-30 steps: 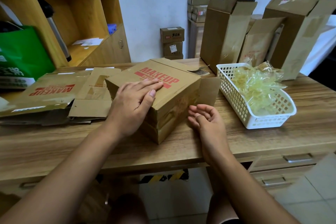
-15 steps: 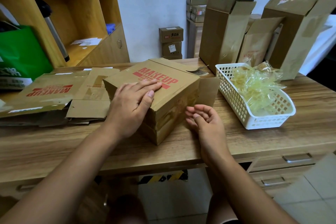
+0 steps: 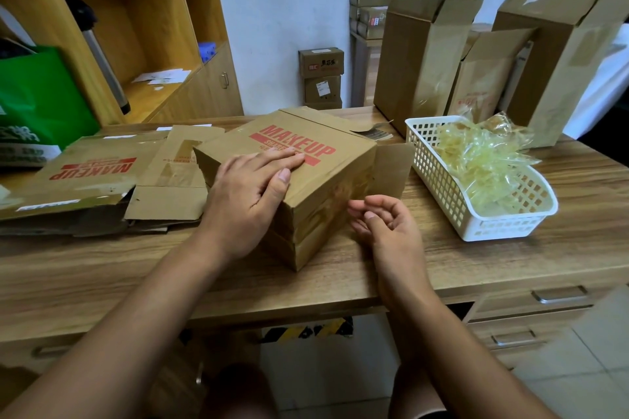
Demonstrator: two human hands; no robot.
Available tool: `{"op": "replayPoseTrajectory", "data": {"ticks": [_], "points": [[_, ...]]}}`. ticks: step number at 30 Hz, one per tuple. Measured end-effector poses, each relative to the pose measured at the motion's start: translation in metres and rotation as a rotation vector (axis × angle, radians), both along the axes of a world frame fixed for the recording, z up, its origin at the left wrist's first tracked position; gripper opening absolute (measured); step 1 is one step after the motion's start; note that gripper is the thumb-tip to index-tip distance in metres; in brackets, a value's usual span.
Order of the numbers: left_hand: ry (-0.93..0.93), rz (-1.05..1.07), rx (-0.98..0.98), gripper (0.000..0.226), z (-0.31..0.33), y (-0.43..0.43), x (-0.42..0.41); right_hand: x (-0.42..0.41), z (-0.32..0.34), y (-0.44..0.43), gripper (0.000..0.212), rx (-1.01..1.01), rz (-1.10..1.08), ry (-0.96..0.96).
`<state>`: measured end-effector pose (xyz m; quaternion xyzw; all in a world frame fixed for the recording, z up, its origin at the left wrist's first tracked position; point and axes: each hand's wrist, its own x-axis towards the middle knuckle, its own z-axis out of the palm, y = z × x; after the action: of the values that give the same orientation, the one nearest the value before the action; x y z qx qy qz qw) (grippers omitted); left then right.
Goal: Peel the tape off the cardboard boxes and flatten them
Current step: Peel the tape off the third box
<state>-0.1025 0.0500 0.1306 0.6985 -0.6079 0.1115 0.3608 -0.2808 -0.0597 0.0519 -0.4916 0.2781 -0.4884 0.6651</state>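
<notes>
A brown cardboard box [image 3: 326,160] printed MAKEUP in red stands on the wooden desk [image 3: 510,265], one corner turned towards me. Clear tape [image 3: 337,201] runs across its near right side. My left hand [image 3: 248,194] lies flat on the box's top with straight fingers, pressing it down. My right hand [image 3: 388,224] hovers at the taped side, palm up, fingers loosely curled, fingertips at the tape; I cannot tell whether they touch it. A side flap [image 3: 391,170] stands open at the box's right end.
Flattened boxes [image 3: 95,173] lie stacked at the left. A white plastic basket [image 3: 439,187] at the right holds crumpled peeled tape [image 3: 483,156]. Three tall open boxes [image 3: 418,58] stand behind it. A green bag [image 3: 37,102] and wooden shelves are at the far left.
My right hand has turned a little more palm-up and opened its fingers slightly beside the taped side. The left hand and the box have stayed in place.
</notes>
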Motion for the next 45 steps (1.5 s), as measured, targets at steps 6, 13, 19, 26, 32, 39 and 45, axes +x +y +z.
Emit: {"op": "replayPoseTrajectory", "data": {"ticks": [6,13,19,26,32,39,45], "points": [[0.006,0.009,0.003,0.05,0.0,0.0,-0.001,0.0,-0.003,-0.003,0.021,0.001,0.024,-0.014],[0.003,0.016,0.017,0.053,0.0,0.0,-0.002,-0.003,-0.002,-0.002,0.02,-0.043,0.069,0.025],[0.009,0.007,0.025,0.052,0.001,0.001,-0.003,-0.001,-0.001,-0.001,0.021,0.011,-0.02,-0.038],[0.011,0.01,0.012,0.052,0.0,0.0,-0.003,-0.002,-0.001,-0.001,0.019,-0.052,0.039,0.021],[0.014,0.011,0.014,0.051,0.0,0.001,-0.002,-0.002,-0.004,-0.001,0.021,-0.043,-0.016,0.006],[0.01,0.005,-0.005,0.051,0.001,0.0,-0.004,0.012,0.001,0.003,0.024,-0.202,-0.153,0.232],[0.007,0.01,0.009,0.053,0.002,0.001,-0.004,0.026,0.005,-0.003,0.028,-0.291,-0.303,0.376]]}}
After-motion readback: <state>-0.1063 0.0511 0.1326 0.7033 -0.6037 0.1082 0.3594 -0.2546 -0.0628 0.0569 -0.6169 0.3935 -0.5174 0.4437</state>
